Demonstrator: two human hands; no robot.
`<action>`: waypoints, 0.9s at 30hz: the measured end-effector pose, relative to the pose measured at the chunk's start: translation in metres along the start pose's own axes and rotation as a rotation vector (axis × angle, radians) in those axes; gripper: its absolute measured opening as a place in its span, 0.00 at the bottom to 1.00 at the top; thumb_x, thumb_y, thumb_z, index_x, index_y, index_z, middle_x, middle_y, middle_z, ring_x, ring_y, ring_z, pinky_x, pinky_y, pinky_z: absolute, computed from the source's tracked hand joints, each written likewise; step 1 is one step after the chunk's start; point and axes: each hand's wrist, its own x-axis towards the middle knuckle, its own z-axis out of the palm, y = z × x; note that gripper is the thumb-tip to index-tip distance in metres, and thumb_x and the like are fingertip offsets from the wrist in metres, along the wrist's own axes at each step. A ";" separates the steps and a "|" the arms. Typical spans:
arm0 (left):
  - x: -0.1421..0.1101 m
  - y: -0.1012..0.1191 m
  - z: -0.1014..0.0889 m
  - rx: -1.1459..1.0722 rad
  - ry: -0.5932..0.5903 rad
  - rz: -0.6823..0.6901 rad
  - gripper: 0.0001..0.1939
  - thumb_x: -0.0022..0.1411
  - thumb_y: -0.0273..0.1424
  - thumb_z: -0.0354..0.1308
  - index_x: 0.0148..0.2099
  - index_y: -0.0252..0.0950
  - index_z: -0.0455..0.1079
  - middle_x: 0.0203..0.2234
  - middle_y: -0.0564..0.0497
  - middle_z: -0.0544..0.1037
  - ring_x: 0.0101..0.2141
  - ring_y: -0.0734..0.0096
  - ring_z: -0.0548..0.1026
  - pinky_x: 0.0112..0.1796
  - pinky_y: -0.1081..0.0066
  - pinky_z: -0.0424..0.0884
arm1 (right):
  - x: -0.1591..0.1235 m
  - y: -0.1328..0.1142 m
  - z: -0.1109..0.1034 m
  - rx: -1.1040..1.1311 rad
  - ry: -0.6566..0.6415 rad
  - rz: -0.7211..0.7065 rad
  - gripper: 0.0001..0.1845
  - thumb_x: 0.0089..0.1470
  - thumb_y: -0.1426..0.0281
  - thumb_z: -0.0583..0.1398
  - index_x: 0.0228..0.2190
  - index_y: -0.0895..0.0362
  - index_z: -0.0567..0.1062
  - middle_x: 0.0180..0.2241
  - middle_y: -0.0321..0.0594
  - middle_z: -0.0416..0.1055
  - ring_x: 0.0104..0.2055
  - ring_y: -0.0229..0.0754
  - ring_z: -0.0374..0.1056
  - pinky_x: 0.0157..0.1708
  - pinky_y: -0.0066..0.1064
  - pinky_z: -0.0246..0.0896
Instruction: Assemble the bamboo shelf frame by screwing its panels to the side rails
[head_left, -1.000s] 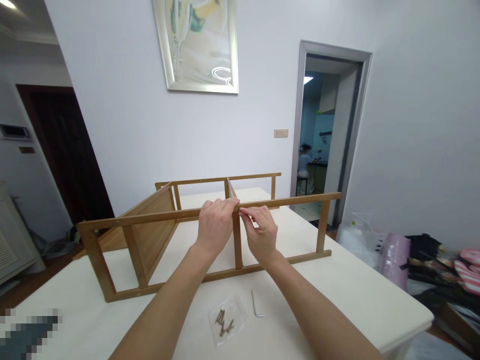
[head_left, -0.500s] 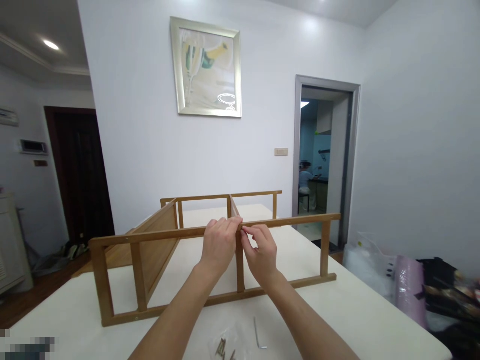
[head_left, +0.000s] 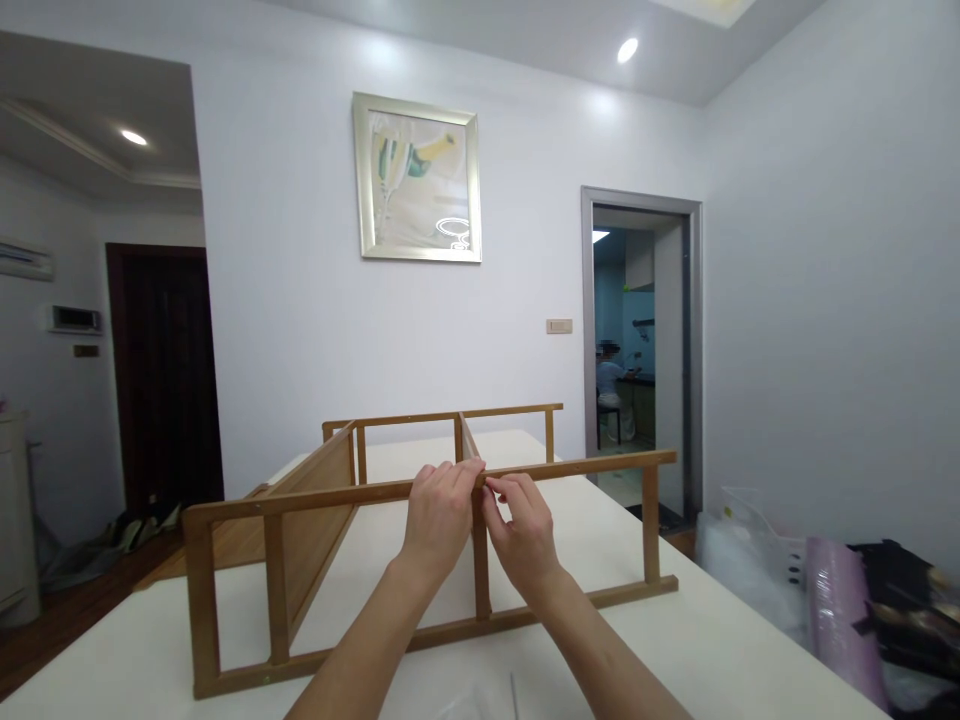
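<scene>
A brown wooden shelf frame [head_left: 330, 497] lies on its side on the white table [head_left: 675, 650], its two ladder-like sides joined by panels. My left hand [head_left: 442, 515] is closed over the near upper rail, close to the middle upright. Just right of it, my right hand [head_left: 525, 530] pinches thumb and forefinger together against the joint of rail and upright. Whatever sits between those fingertips is too small to make out. At the bottom edge, between my forearms, the tip of a hex key [head_left: 514, 695] and part of a clear plastic bag [head_left: 466, 706] show.
A wooden panel [head_left: 217, 540] lies at the table's left. Behind stands a white wall with a framed picture [head_left: 418, 180]. Through the doorway at right, a person [head_left: 611, 378] sits in another room. Wrapped bundles, one pink roll [head_left: 840, 610], lie on the floor at right.
The view has tilted upward, so the bag's screws and most of the hex key have left the picture. Both hands stay at the same joint; the right fingers have barely shifted.
</scene>
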 end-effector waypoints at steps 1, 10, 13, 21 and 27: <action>0.000 0.000 0.000 -0.001 -0.003 -0.003 0.16 0.61 0.19 0.49 0.48 0.38 0.69 0.37 0.48 0.80 0.34 0.65 0.75 0.36 0.64 0.62 | 0.000 0.000 0.000 0.001 -0.003 0.004 0.07 0.56 0.77 0.57 0.35 0.56 0.72 0.31 0.41 0.72 0.34 0.40 0.68 0.34 0.35 0.68; 0.000 0.000 0.001 0.004 0.011 -0.001 0.15 0.61 0.19 0.49 0.48 0.37 0.69 0.35 0.49 0.80 0.33 0.65 0.74 0.35 0.64 0.62 | -0.002 0.000 0.002 0.016 -0.005 -0.001 0.08 0.57 0.77 0.56 0.37 0.56 0.71 0.32 0.41 0.72 0.34 0.41 0.68 0.34 0.35 0.68; 0.000 0.000 0.001 0.001 0.013 0.000 0.16 0.61 0.19 0.49 0.48 0.37 0.69 0.35 0.49 0.80 0.33 0.65 0.74 0.35 0.64 0.62 | -0.001 -0.001 0.002 -0.011 -0.018 -0.011 0.07 0.57 0.77 0.55 0.37 0.56 0.70 0.32 0.41 0.72 0.34 0.41 0.68 0.34 0.34 0.67; 0.001 0.003 -0.003 -0.003 0.012 -0.012 0.15 0.62 0.20 0.49 0.47 0.38 0.70 0.34 0.49 0.80 0.33 0.65 0.74 0.35 0.64 0.62 | 0.001 -0.003 0.006 -0.211 -0.078 -0.042 0.06 0.60 0.74 0.52 0.31 0.55 0.66 0.28 0.39 0.67 0.30 0.40 0.64 0.29 0.31 0.61; 0.001 0.001 0.000 -0.017 0.019 -0.007 0.13 0.63 0.22 0.48 0.46 0.37 0.70 0.35 0.47 0.80 0.34 0.64 0.75 0.36 0.63 0.62 | 0.005 -0.004 0.006 -0.437 -0.115 -0.117 0.12 0.62 0.73 0.52 0.25 0.55 0.64 0.23 0.36 0.63 0.24 0.38 0.58 0.22 0.31 0.48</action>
